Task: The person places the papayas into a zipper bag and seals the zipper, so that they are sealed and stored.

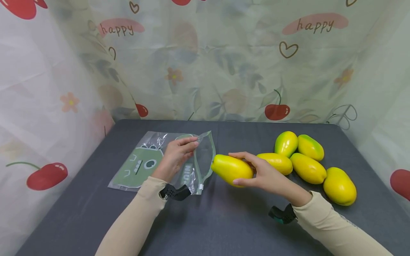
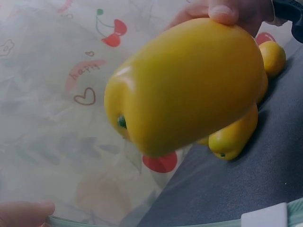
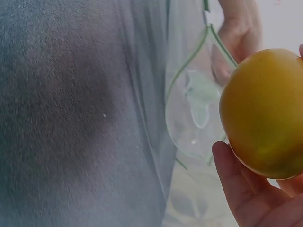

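Note:
A clear zip bag point(image 1: 150, 142) printed with a green cartoon face lies on the left half of the table, its mouth spread open toward the right. My left hand point(image 1: 176, 156) pinches the upper edge of that mouth. In the left wrist view its fingertips show beside the green zip strip, with a white slider point(image 2: 264, 218) at the other side. A yellow papaya point(image 1: 232, 169) is in my right hand point(image 1: 269, 174), gripped between thumb and fingers, its narrow end right at the bag's opening. The right wrist view shows the papaya point(image 3: 265, 113) before the open mouth.
To the right, several more yellow papayas point(image 1: 307, 167) lie grouped on the dark grey table point(image 1: 224, 220), some with green patches. A printed cloth point(image 1: 205, 71) hangs behind and at both sides of the table.

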Action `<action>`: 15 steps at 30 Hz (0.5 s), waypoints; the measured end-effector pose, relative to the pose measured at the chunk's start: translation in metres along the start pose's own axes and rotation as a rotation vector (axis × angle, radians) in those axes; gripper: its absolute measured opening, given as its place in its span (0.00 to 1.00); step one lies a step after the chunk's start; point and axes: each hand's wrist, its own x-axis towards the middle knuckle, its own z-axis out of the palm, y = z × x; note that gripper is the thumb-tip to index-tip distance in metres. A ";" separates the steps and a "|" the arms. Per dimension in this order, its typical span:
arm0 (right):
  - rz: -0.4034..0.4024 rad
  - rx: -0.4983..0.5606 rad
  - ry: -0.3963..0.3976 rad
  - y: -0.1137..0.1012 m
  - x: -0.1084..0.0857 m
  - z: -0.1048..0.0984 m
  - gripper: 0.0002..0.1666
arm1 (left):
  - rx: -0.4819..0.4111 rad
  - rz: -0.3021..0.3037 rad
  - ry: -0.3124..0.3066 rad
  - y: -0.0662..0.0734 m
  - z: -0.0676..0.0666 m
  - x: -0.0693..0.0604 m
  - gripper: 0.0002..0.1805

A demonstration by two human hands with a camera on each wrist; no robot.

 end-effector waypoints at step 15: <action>0.064 -0.016 -0.031 0.006 0.025 0.020 0.43 | 0.019 -0.004 -0.008 -0.002 0.002 0.002 0.20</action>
